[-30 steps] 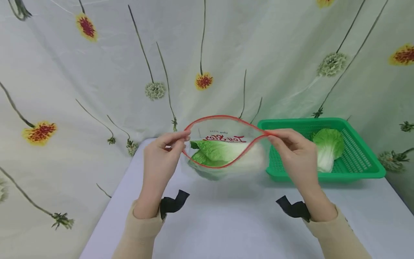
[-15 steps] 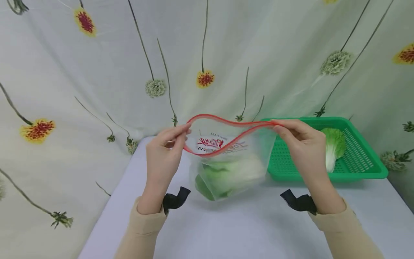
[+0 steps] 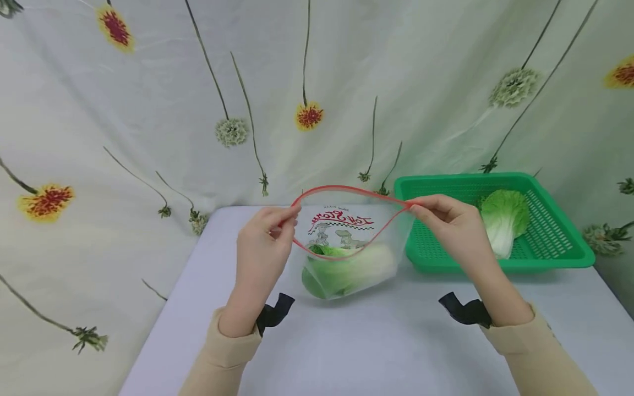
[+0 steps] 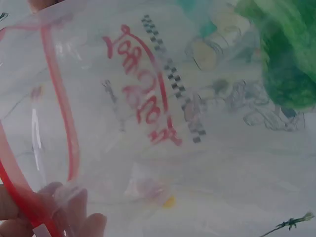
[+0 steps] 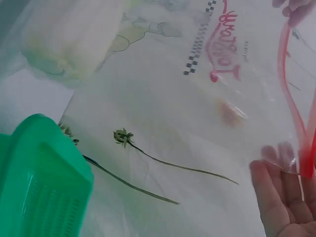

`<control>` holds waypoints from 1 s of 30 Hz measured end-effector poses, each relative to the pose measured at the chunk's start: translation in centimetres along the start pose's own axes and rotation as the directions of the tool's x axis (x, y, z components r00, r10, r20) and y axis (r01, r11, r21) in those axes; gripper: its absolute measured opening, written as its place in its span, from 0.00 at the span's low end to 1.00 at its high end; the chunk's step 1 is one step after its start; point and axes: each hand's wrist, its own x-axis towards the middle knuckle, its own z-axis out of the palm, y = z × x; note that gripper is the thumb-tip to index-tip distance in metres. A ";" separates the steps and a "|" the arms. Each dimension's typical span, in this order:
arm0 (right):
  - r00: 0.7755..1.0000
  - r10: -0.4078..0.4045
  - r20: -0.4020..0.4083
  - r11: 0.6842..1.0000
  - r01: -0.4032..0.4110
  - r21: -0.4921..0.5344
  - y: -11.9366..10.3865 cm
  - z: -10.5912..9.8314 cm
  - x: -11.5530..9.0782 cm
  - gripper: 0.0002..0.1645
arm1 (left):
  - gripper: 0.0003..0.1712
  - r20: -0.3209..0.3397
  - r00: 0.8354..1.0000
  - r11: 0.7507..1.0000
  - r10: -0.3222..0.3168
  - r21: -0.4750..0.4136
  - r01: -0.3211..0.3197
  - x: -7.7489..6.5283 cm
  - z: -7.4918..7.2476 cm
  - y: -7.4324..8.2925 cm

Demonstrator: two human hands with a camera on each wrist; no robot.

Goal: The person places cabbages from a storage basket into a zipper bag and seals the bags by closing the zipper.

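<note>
A clear zip bag (image 3: 342,220) with a red-edged mouth and printed lettering hangs between my two hands, its mouth spread apart. Inside, low in the bag, lies a green and white leafy cabbage (image 3: 351,272), also seen through the plastic as green leaves (image 4: 291,54) in the left wrist view. My left hand (image 3: 264,242) pinches the left end of the red rim. The right end of that rim is pinched by my right hand (image 3: 453,225), in front of the green basket's left side. Whether the bag's bottom touches the table cannot be told.
A green plastic basket (image 3: 550,267) stands at the right on the white-covered table (image 3: 356,346). Another cabbage (image 3: 505,220) lies in it. Behind the table hangs a flower-printed cloth (image 3: 163,99). Black straps (image 3: 465,311) show at both wrists.
The bag swung from nearly level to hanging, and the cabbage sank lower inside it. The mouth narrowed half a second ago and is wider now. Both hands keep hold of the rim.
</note>
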 end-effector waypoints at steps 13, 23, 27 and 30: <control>0.974 -0.019 0.224 0.915 0.107 -0.388 -0.8 2.7 -1.7 0.14 | 0.19 0.182 0.983 0.991 -0.009 0.130 -0.015 -2.3 1.7 0.5; 0.926 0.153 0.346 0.847 0.058 -0.529 -0.5 2.0 -2.5 0.47 | 0.39 0.462 0.879 0.977 -0.121 0.212 0.023 -4.4 0.5 1.3; 0.905 0.160 0.393 0.856 0.071 -0.512 -0.6 1.9 -2.9 0.49 | 0.42 0.467 0.880 0.988 -0.092 0.150 0.023 -5.1 0.3 1.2; 0.903 0.127 0.411 0.876 0.093 -0.473 -0.6 1.3 -3.1 0.46 | 0.42 0.451 0.889 0.996 -0.080 0.065 0.057 -5.2 0.6 1.0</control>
